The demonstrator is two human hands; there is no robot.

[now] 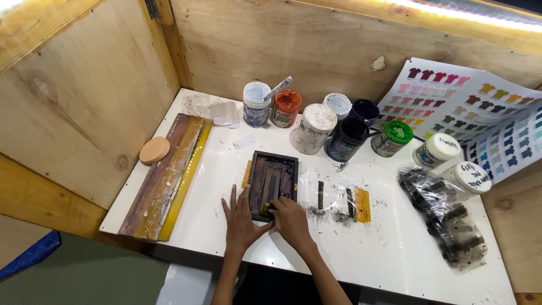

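A small dark-framed printing screen [273, 169] lies flat on the white table [389, 254], its mesh smeared with dark ink. My left hand [239, 221] lies flat with fingers spread, pressing the frame's near left edge. My right hand [289, 217] is closed on the frame's near edge, fingers curled around a small item I cannot make out. A clear plastic sheet [339, 200] with dark printed strips and yellow tape lies just right of the frame.
Several ink jars [316, 127] stand along the back, one with a stick in it. A long stained screen frame [164, 175] lies at left beside a round wooden disc [154, 150]. A bag of dark parts [446, 217] and a colour chart [468, 113] sit at right. Plywood walls enclose the table.
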